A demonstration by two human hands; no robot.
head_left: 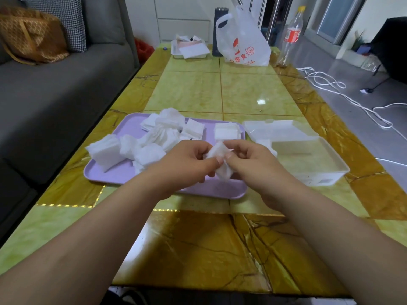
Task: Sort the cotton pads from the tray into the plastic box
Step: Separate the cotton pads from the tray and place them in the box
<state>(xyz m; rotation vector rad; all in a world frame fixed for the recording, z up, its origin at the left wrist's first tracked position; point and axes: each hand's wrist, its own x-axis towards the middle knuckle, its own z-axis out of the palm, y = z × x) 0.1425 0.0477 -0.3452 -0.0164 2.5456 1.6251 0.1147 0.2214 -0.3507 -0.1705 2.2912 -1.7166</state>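
Both hands (187, 164) (253, 164) raised, curled fingers pinching cotton pads (220, 159)

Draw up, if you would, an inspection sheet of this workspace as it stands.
Surface: glossy green and brown table, with glare spots.
Job's things: purple tray with cotton pads lying in loose heaps; clear plastic box open to the tray's right, its lid behind it.
Clutter: white plastic bag, bottle, dark flask and small white tray of papers at the far end.
Grippers: left hand and right hand both pinch a small pad stack above the purple tray.
Cables: white cord loose on the floor, right of the table.
Surroundings: grey sofa on the left, with a brown bag on it.
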